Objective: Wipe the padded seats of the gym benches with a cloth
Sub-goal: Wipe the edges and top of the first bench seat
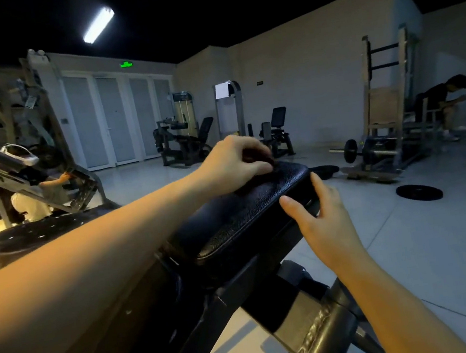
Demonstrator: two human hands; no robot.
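A black padded bench seat (249, 216) stretches away from me in the middle of the view, on a dark metal frame (315, 341). My left hand (233, 164) lies on the far end of the seat with its fingers curled round a small dark cloth (259, 157), most of which is hidden under the fingers. My right hand (321, 217) rests against the seat's right edge, fingers straight, thumb on the pad's side. A second black pad (42, 233) lies to the left, behind my left forearm.
A black weight plate (419, 192) lies on the tiled floor to the right, with a barbell (351, 150) and a wooden rack (386, 107) beyond it. A person sits at the far right (443, 102). Another person crouches by a machine at the left (34, 195). Machines line the back wall.
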